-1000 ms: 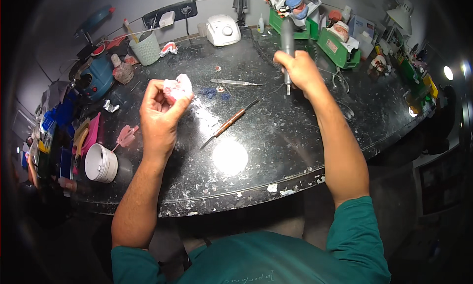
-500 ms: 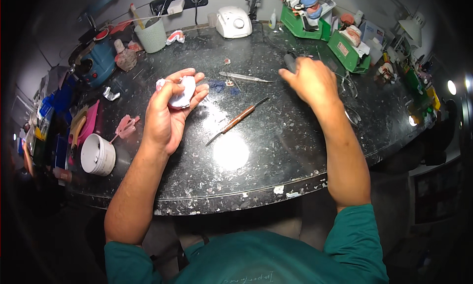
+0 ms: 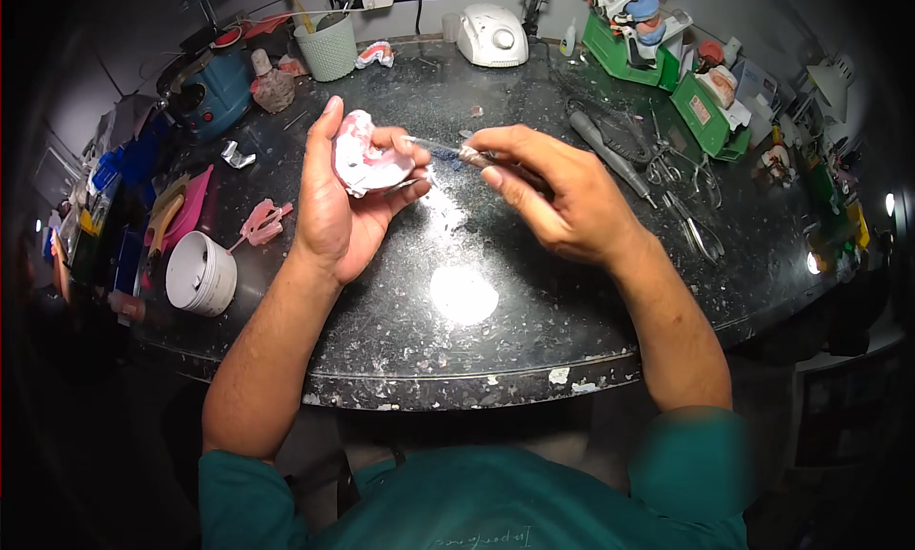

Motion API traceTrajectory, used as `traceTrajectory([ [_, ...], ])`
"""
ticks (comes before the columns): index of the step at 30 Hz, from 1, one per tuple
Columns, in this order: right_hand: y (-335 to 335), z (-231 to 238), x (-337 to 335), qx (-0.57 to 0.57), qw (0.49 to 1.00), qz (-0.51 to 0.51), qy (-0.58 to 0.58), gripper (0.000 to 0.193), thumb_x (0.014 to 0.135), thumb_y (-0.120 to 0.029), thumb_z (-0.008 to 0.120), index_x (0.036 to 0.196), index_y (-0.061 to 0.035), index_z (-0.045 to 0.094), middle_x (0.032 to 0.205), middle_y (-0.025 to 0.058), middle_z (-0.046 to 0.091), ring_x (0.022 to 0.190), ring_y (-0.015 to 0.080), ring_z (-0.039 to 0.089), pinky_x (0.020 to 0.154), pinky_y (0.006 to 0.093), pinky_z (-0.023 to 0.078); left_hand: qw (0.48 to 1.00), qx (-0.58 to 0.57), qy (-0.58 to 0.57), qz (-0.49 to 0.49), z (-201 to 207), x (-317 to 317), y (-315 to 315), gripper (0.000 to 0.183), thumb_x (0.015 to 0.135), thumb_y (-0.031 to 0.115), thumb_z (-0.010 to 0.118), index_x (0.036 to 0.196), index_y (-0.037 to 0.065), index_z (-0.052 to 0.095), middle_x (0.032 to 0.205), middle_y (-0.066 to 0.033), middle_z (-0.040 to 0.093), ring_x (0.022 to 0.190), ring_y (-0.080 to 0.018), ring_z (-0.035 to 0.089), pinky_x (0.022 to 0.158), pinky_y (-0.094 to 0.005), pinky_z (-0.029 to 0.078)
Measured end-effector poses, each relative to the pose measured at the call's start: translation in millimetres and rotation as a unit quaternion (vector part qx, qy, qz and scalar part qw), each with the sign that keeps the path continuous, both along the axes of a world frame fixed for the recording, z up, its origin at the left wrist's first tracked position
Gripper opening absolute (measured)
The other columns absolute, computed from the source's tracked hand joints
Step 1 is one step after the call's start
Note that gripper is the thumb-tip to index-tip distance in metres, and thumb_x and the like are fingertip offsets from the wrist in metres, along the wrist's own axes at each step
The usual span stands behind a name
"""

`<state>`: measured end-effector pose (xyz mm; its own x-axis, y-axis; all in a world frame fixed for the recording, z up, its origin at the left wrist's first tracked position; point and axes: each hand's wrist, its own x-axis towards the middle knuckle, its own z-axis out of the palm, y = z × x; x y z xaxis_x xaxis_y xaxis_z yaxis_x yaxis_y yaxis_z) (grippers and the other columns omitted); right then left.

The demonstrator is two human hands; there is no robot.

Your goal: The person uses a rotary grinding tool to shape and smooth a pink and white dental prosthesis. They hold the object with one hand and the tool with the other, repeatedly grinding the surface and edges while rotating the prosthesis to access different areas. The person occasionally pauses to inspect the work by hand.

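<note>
My left hand (image 3: 329,202) holds up a white plaster dental cast (image 3: 376,172) with pink material along its upper part. The thumb rests at the cast's far left side and the fingers curl round its right. In my right hand (image 3: 562,193) is a slim carving tool (image 3: 474,156), pinched between thumb and fingers. Its thin tip points left, close to the left fingertips; whether it touches the cast I cannot tell. My hand hides most of the handle. Just beyond it, the end of a metal knife (image 3: 465,133) shows on the bench.
On the right lie a grey handpiece (image 3: 610,154) with its cord and metal pliers-like tools (image 3: 694,228). Green bins (image 3: 705,121) stand behind. A white control box (image 3: 493,37) is at the back. To the left are a white tub (image 3: 217,278), a pink piece (image 3: 264,224) and a blue machine (image 3: 205,97).
My right hand has come left from beside the handpiece and now grips a slim tool. The brown-handled carver no longer shows on the bench. My left hand has turned the cast, showing its pink part.
</note>
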<state>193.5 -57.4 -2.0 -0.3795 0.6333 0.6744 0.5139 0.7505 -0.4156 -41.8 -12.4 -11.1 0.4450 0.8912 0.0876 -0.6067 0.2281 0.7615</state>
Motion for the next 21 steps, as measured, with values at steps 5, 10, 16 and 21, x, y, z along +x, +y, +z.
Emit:
traceTrajectory([
  [5, -15, 7, -9, 0.026, 0.981, -0.061, -0.182, 0.054, 0.085, -0.016, 0.069, 0.136, -0.0341, 0.060, 0.084, 0.0017, 0.059, 0.069, 0.0216, 0.065, 0.058, 0.0351, 0.054, 0.999, -0.048, -0.020, -0.009, -7, 1, 1, 0.051, 0.100, 0.047, 0.049, 0.079, 0.003, 0.064, 0.101, -0.0175, 0.070, 0.099, -0.0285, 0.067, 0.093, -0.0417, 0.056],
  [10, -19, 10, -6, 0.021, 0.968, -0.064, -0.241, 0.058, 0.077, -0.012, 0.070, 0.131, -0.0327, 0.062, 0.089, 0.0011, 0.061, 0.076, 0.0220, 0.068, 0.060, 0.0359, 0.056, 0.994, -0.047, -0.064, -0.073, -12, -3, 9, 0.055, 0.099, 0.045, 0.051, 0.093, -0.006, 0.068, 0.101, -0.0222, 0.070, 0.099, -0.0313, 0.068, 0.095, -0.0408, 0.055],
  [16, -21, 9, -7, 0.030, 0.964, -0.057, -0.256, 0.053, 0.078, -0.012, 0.068, 0.127, -0.0315, 0.064, 0.094, 0.0009, 0.063, 0.081, 0.0224, 0.071, 0.063, 0.0365, 0.058, 0.994, -0.042, 0.013, -0.096, -10, 0, 3, 0.059, 0.099, 0.044, 0.050, 0.108, -0.012, 0.066, 0.110, -0.0240, 0.069, 0.102, -0.0310, 0.068, 0.095, -0.0384, 0.055],
  [21, -21, 4, -11, 0.069, 0.958, -0.071, -0.269, 0.045, 0.085, -0.016, 0.063, 0.127, -0.0323, 0.064, 0.091, 0.0029, 0.063, 0.077, 0.0222, 0.070, 0.059, 0.0364, 0.058, 0.994, -0.043, 0.045, -0.086, -8, 7, -4, 0.054, 0.101, 0.036, 0.051, 0.128, -0.010, 0.056, 0.117, -0.0220, 0.068, 0.102, -0.0275, 0.068, 0.096, -0.0371, 0.055],
])
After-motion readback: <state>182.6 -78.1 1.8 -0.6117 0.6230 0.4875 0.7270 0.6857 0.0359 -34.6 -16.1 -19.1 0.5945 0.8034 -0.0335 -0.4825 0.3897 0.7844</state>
